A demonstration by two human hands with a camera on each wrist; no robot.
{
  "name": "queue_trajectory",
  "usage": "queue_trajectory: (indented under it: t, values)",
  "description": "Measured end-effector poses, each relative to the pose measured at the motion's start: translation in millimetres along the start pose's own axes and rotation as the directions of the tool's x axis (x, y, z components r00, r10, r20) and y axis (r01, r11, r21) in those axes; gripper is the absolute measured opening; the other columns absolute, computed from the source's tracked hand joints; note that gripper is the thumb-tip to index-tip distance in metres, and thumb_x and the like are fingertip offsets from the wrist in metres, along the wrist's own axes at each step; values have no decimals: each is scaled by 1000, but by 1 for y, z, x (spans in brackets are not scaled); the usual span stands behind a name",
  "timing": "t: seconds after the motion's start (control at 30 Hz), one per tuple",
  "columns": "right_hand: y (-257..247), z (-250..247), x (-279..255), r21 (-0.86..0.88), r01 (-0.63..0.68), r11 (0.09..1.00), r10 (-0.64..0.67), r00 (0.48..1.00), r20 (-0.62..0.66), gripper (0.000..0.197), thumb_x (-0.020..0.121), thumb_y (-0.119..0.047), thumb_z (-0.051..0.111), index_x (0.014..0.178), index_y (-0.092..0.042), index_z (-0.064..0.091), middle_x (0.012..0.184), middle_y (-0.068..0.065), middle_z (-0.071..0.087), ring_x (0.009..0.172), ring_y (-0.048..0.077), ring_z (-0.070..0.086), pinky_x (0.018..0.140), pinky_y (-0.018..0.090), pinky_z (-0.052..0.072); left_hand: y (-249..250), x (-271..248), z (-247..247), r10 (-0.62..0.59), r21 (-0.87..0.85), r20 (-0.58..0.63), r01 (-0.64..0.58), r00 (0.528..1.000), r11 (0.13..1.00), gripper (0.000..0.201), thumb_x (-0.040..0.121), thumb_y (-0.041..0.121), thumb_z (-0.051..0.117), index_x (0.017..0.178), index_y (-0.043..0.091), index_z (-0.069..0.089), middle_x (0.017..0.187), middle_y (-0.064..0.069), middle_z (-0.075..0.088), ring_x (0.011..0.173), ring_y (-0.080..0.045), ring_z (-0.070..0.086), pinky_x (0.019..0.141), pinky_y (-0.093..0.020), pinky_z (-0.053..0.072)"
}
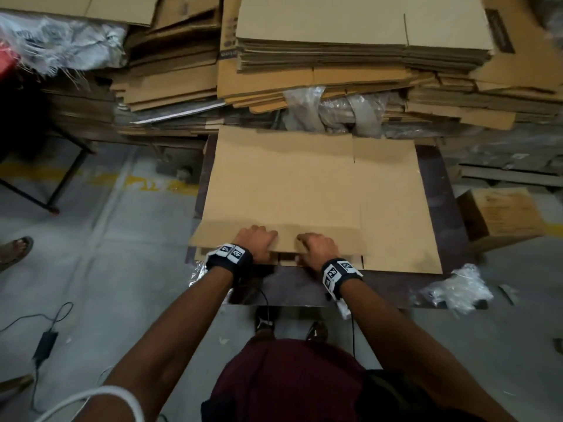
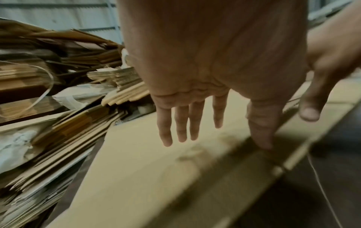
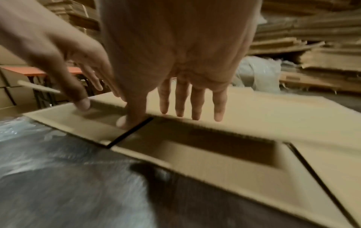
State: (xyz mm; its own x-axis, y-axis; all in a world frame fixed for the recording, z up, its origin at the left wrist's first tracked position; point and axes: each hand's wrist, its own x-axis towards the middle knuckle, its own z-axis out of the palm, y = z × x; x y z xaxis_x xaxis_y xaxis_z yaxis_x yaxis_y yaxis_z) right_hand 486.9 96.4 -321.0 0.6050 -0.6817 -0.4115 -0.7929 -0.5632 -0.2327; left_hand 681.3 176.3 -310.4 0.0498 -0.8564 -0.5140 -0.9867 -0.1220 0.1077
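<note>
A flattened brown cardboard box [image 1: 304, 184] lies on a dark table [image 1: 432, 166]. Both hands are at its near edge, side by side. My left hand [image 1: 256, 242] holds its fingers [image 2: 181, 123] straight just over the top layer, and its thumb tip [image 2: 261, 143] touches the flap edge. My right hand [image 1: 316, 248] is the same: straight fingers [image 3: 195, 101] over the upper layer of the box [image 3: 254, 115], thumb [image 3: 126, 121] pressing on the lower flap beside a slit. Neither hand grips anything.
Tall stacks of flattened cartons [image 1: 350, 41] crowd the far side of the table. Crumpled clear plastic [image 1: 457, 287] sits at the table's near right corner. A small brown box [image 1: 502, 217] stands to the right. A power adapter with cable [image 1: 45, 339] and another person's sandalled foot [image 1: 15, 248] are on the floor at left.
</note>
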Motion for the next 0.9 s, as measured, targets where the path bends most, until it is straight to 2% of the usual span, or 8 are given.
queue_trajectory:
  t: [0.07, 0.17, 0.33, 0.47, 0.63, 0.73, 0.83, 0.9]
  values:
    - [4, 21, -2, 34, 16, 999, -20, 990, 137, 69, 87, -45, 74, 147, -23, 49, 155, 4, 46, 141, 27, 45, 113, 52, 37, 1, 5, 29, -6, 51, 36, 4, 999, 999, 66, 92, 44, 61, 147, 20, 37, 138, -18, 49, 123, -39, 50, 96, -51, 48]
    - [14, 45, -2, 51, 14, 999, -21, 989, 146, 68, 93, -42, 68, 151, -19, 44, 165, 5, 32, 149, 25, 32, 116, 51, 32, 0, 10, 59, -25, 119, -24, 28, 999, 992, 70, 93, 49, 58, 148, 16, 32, 146, -24, 39, 127, -42, 43, 97, -52, 46]
    - [22, 67, -12, 70, -70, 995, 73, 996, -48, 56, 96, -30, 60, 148, -16, 45, 155, 9, 41, 147, 29, 31, 117, 54, 29, 9, 25, 71, 110, 192, -109, -88, 988, 978, 86, 94, 64, 47, 157, 12, 19, 163, -27, 15, 149, -45, 20, 115, -56, 30]
    - [27, 79, -24, 105, -163, 981, 173, 980, -94, 60, 92, -22, 63, 148, -12, 44, 155, 13, 41, 147, 34, 32, 118, 58, 28, 37, 47, 75, 180, 197, -99, -158, 979, 967, 101, 91, 72, 49, 160, 9, 11, 163, -35, 6, 149, -53, 14, 119, -60, 24]
    - [48, 76, -34, 111, -219, 969, 230, 968, -97, 65, 92, -22, 62, 152, -11, 39, 159, 15, 35, 152, 34, 24, 121, 62, 20, 53, 63, 75, 246, 293, -51, -222, 968, 930, 71, 105, 48, 32, 156, -1, 22, 146, -53, 26, 129, -67, 40, 102, -67, 43]
    - [61, 65, -36, 50, -166, 985, 171, 978, -122, 75, 88, -25, 67, 155, -13, 35, 161, 13, 32, 154, 32, 19, 122, 62, 13, 61, 65, 55, 192, 238, 4, -188, 981, 953, 53, 108, 24, 27, 154, 0, 22, 132, -56, 40, 117, -68, 51, 94, -68, 48]
    - [69, 44, -34, -67, -88, 994, 74, 979, -192, 86, 80, -27, 74, 155, -15, 34, 158, 10, 38, 154, 32, 21, 122, 62, 12, 62, 60, 1, 195, 140, 2, -193, 981, 971, 50, 95, 12, 48, 144, 8, 36, 121, -29, 64, 110, -46, 63, 90, -51, 54]
    - [70, 23, -26, -109, -63, 992, 33, 966, -256, 82, 80, -25, 75, 153, -15, 39, 150, 10, 47, 151, 34, 30, 121, 62, 15, 55, 56, -32, 161, 92, -9, -160, 987, 983, 51, 92, 16, 55, 142, 17, 47, 124, -18, 64, 115, -39, 61, 91, -45, 51]
